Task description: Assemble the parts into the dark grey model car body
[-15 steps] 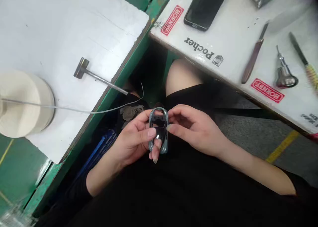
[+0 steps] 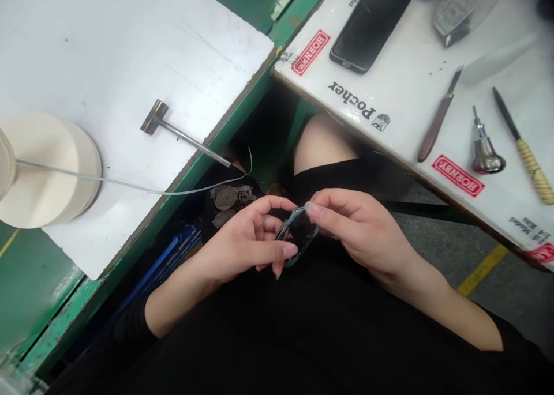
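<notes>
Small grey toy car body (image 2: 298, 238) over the lap, left hand (image 2: 242, 246) pinching it, right hand (image 2: 361, 232) gripping its top edge, phone (image 2: 371, 21) on white table (image 2: 402, 89)

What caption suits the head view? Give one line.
Left hand and right hand hold a toy car body over the lap.
</notes>
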Tool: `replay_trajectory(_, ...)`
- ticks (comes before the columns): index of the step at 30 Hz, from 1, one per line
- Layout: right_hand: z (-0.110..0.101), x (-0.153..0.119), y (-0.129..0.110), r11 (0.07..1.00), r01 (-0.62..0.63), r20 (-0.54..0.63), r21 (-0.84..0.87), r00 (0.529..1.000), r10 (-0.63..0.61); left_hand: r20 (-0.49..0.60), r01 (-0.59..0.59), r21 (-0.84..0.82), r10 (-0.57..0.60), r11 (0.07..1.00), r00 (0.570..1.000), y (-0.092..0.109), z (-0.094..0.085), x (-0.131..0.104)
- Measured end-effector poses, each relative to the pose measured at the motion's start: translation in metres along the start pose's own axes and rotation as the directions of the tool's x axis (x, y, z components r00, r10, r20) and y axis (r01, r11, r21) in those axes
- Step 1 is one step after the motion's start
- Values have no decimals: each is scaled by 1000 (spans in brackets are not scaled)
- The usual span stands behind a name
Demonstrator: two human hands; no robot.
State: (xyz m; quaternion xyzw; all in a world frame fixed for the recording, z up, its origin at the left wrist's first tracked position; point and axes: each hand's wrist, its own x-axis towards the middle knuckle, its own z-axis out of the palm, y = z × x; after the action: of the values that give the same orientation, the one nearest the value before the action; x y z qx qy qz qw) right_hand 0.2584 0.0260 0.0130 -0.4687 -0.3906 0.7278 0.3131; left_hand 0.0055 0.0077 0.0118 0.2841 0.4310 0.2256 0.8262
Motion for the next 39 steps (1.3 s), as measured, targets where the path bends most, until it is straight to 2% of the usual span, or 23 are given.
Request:
replay_trajectory(2,-2,-3,1,998,64,-108,13,992,-62,-103,-164,150,180,975,978,-3,3,2)
replay_trajectory(3,-3,-4,2,995,98,-178,27,980,-91,-142,-253,258,295,933,945,-5,5,3)
replay_trajectory(5,-3,-5,2,985,156,-306,77,944,-125,-147,-396,496,524,773,839,-9,9,6)
replay_trajectory(8,-2,-6,2,966,193,-387,172,915,-114,-21,-494,747,759,445,651,-10,15,12)
replay_trajectory(9,-1,-6,2,962,196,-392,191,914,-108,25,-502,788,797,356,603,-9,17,14)
replay_trajectory(11,-1,-7,2,956,204,-398,209,911,-108,86,-502,831,838,238,539,-7,20,18)
replay_trajectory(14,-2,-9,3,954,208,-414,216,905,-103,100,-489,857,879,162,467,-9,22,24)
replay_trajectory(16,-3,-11,3,955,198,-414,221,905,-92,96,-478,867,896,139,434,-11,22,26)
replay_trajectory(19,-4,-12,4,954,200,-409,224,908,-94,90,-464,877,907,124,412,-13,24,27)
replay_trajectory(23,-6,-16,3,953,214,-404,215,908,-113,68,-462,876,911,140,406,-12,27,26)
replay_trajectory(33,-11,-41,4,946,268,-428,185,888,-168,136,-530,839,896,122,422,-8,43,26)
replay_trajectory(39,-15,-52,6,933,280,-437,225,885,-160,168,-510,854,874,101,455,-12,49,21)
